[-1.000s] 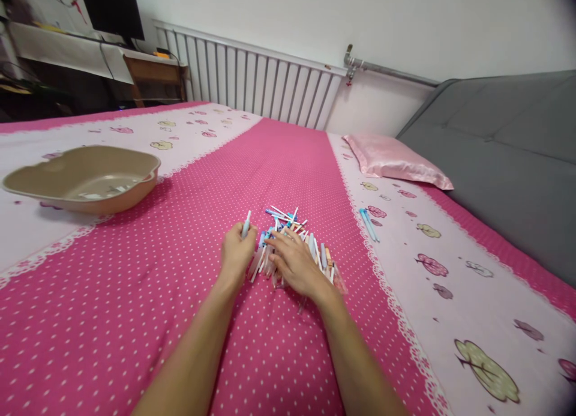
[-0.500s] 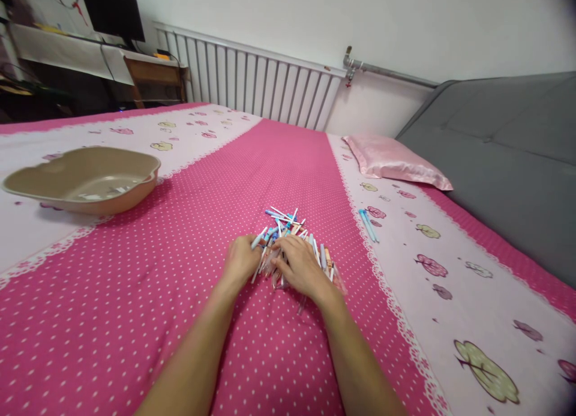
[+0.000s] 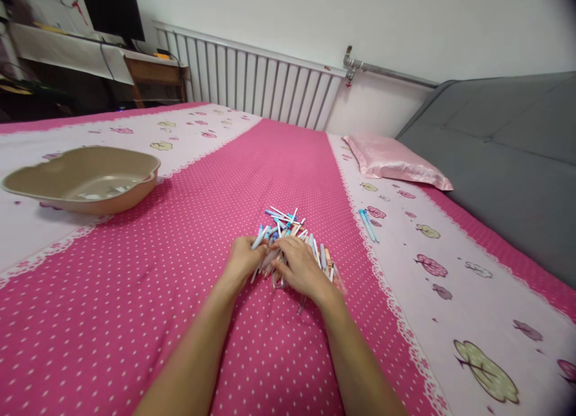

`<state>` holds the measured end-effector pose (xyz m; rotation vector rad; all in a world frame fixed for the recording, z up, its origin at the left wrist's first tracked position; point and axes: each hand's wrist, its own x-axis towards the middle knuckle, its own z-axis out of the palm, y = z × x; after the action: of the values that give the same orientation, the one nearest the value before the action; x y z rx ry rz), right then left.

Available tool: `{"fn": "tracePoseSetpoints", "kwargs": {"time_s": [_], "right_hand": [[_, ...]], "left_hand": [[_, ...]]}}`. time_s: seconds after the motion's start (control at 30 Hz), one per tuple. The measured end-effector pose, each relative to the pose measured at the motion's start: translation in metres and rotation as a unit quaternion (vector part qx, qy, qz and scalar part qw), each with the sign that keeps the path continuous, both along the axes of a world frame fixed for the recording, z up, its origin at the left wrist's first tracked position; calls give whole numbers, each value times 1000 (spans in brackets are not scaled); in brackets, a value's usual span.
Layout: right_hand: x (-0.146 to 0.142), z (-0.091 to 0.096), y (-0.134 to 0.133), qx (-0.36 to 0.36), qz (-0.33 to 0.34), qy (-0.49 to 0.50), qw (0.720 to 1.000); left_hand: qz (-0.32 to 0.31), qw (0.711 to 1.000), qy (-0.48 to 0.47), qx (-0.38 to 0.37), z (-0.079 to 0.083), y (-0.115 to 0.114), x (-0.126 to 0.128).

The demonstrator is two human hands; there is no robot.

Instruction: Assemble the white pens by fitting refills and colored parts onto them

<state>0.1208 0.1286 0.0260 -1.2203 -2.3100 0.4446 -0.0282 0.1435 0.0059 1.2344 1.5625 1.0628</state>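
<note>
A loose pile of pens (image 3: 323, 257) in white, blue, grey and orange lies on the pink bedspread. My left hand (image 3: 243, 260), at the pile's left side, is closed around a light blue pen (image 3: 260, 238) that points up and away. Over the pile's middle, my right hand (image 3: 301, 263) curves its fingers down among the pens; its thumb sits apart from the forefinger. What those fingertips grip is hidden. Two light blue pens (image 3: 369, 225) lie side by side, away from the pile, on the white strip to the right.
A beige plastic basin (image 3: 108, 207) stands on the bed at the left. Toward the back right is a pink pillow (image 3: 396, 164), beside a grey headboard (image 3: 499, 134). A white radiator (image 3: 252, 80) lines the wall, with a desk (image 3: 148, 72) and monitor (image 3: 112, 14) at the far left.
My left hand has shifted very slightly right, and a blue pen end now shows beside the pen it holds. The right hand stays nearly still over the pile.
</note>
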Motion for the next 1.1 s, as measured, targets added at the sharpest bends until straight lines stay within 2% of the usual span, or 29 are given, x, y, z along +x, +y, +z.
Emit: {"fn": "tracePoseSetpoints", "kwargs": {"time_s": [0.1, 0.17, 0.33, 0.4, 0.5, 0.6, 0.77, 0.87, 0.97, 1.1], "right_hand": [[-1, 0, 0, 2, -4, 10, 1000], [-1, 2, 0, 2, -16, 30, 999], [-2, 6, 3, -10, -66, 149, 986], [-1, 7, 5, -35, -64, 203, 976], [-1, 7, 6, -92, -21, 281, 955], [-1, 7, 6, -161, 11, 359, 919], [-3, 11, 2, -263, -11, 442, 858], [-3, 13, 2, -272, -16, 457, 847], [0, 16, 2, -253, -28, 471, 845], [6, 24, 2, -222, -91, 527, 816]], "left_hand": [[42, 995, -76, 47, 5, 0, 2], [42, 990, -119, 60, 14, -3, 5], [-54, 979, -193, 44, 35, -16, 12], [-73, 973, -216, 32, 40, -18, 14], [-94, 966, -241, 21, 41, -19, 15], [-113, 961, -252, 16, 38, -17, 14], [-129, 956, -262, 33, 34, -16, 13], [-129, 957, -257, 33, 35, -18, 15], [-135, 958, -250, 36, 38, -20, 16], [-140, 966, -212, 41, 38, -20, 17]]}}
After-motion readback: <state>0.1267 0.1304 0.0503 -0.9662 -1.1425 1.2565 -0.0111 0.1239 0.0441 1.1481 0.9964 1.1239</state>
